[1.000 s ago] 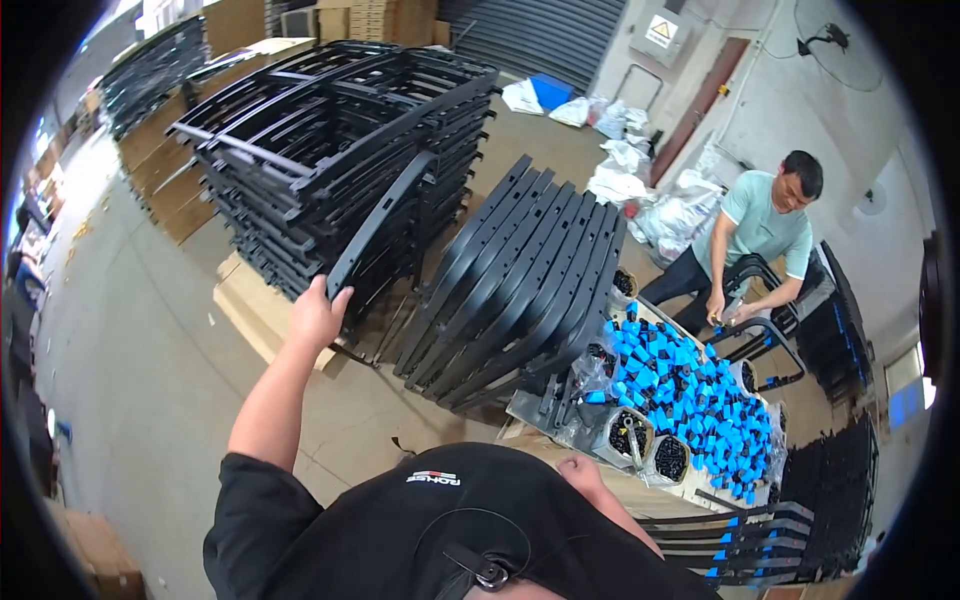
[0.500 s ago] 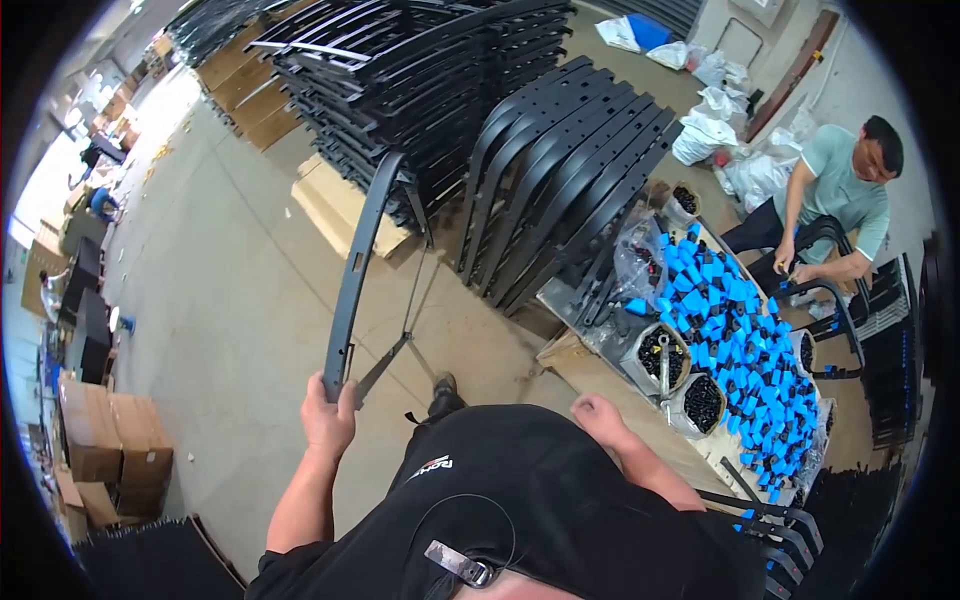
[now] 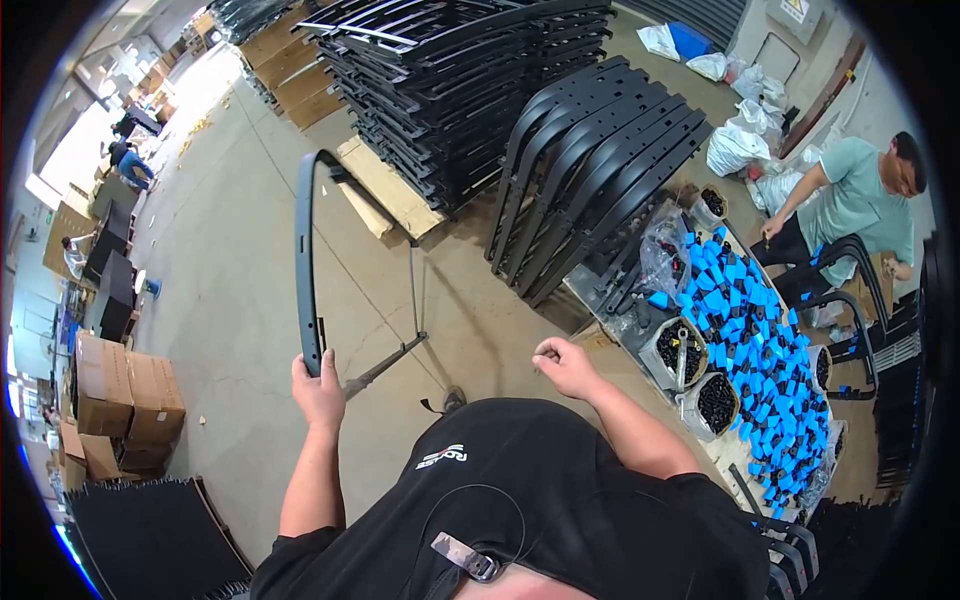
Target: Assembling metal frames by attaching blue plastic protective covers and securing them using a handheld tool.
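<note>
My left hand (image 3: 320, 390) is closed around the lower end of a black curved metal frame (image 3: 304, 250). The frame stands up and away from me, bent over at its top, with thinner bars on its far side reaching down toward the floor. In front of my chest hangs my right hand (image 3: 566, 367), its fingers curled in; what they hold, if anything, is hidden. It is apart from the frame, left of a worktable covered with blue and black plastic pieces (image 3: 740, 330).
Tubs of small black parts (image 3: 716, 400) stand on the table, one with a wrench (image 3: 683, 358) across it. Beyond are a row of curved black frames (image 3: 600, 170) and a tall frame stack (image 3: 450, 110). At right a person (image 3: 850, 210) sits near more frames. Cardboard boxes (image 3: 130, 390) stand left.
The frame in my left hand has swung left and turned. My right hand has moved left, away from the table. The seated person's hands have moved apart.
</note>
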`<action>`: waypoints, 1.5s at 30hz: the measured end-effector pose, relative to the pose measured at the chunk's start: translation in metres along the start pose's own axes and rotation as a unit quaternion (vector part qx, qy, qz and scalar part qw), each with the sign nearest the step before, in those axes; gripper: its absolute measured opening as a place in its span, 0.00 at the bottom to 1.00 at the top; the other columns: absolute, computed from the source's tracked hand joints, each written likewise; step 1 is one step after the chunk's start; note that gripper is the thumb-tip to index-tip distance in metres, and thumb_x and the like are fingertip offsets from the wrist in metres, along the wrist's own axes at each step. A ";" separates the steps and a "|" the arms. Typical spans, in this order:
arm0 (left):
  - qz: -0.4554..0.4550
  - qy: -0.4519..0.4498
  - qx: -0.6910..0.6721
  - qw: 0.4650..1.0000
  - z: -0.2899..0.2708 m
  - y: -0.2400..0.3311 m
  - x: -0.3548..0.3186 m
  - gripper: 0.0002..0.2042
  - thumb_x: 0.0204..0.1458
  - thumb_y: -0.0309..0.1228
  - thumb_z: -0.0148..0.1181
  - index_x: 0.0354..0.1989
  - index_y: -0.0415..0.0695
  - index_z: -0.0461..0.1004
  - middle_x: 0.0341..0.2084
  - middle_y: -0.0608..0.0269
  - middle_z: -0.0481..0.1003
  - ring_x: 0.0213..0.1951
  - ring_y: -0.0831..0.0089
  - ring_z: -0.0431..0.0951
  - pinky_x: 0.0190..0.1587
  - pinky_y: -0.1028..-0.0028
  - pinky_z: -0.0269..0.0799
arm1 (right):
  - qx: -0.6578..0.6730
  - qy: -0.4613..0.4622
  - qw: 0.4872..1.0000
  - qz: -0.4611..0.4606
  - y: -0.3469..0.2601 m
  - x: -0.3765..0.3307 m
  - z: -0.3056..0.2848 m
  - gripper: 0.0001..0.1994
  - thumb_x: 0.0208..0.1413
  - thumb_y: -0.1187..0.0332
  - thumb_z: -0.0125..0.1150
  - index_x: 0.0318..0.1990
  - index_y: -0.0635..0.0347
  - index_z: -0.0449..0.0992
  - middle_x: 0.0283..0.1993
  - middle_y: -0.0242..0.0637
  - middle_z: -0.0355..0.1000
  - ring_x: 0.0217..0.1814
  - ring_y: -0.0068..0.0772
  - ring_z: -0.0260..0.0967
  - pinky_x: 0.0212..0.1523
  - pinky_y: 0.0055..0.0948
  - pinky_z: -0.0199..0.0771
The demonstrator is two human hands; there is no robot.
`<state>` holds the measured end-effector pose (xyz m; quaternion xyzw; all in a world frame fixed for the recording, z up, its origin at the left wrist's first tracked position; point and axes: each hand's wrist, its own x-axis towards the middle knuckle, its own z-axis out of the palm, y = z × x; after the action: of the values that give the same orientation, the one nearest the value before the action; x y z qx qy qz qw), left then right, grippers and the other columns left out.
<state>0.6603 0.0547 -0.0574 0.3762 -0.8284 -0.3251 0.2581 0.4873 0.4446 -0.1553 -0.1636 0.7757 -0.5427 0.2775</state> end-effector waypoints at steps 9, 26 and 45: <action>-0.009 -0.238 -0.138 0.961 0.052 0.051 -0.065 0.26 0.57 0.33 0.66 0.57 0.32 0.60 0.38 0.51 0.76 0.38 0.64 0.78 0.44 0.63 0.74 | -0.013 -0.042 0.993 -0.105 -0.062 0.045 0.051 0.22 0.55 0.56 0.71 0.49 0.63 0.76 0.40 0.41 0.78 0.43 0.37 0.76 0.48 0.37 0.77; 0.160 -0.004 -0.198 0.967 -0.049 -0.021 0.022 0.12 0.57 0.27 0.53 0.20 0.41 0.64 0.20 0.66 0.64 0.26 0.76 0.63 0.29 0.72 0.59 | -0.205 0.097 0.954 -0.196 -0.045 0.072 0.003 0.10 0.39 0.73 0.67 0.28 0.57 0.69 0.31 0.46 0.71 0.40 0.57 0.71 0.39 0.48 0.70; 0.153 -0.441 -0.314 0.827 0.221 0.178 -0.019 0.16 0.65 0.34 0.47 0.25 0.39 0.69 0.23 0.63 0.69 0.29 0.75 0.66 0.36 0.74 0.62 | -0.200 0.437 0.867 0.131 -0.033 -0.284 -0.128 0.11 0.39 0.72 0.67 0.31 0.58 0.72 0.29 0.47 0.73 0.36 0.58 0.72 0.35 0.46 0.70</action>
<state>0.4423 0.2360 -0.0753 -0.0405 -0.7545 -0.6549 0.0158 0.6326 0.6863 -0.0195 0.1415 0.9238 -0.3507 -0.0603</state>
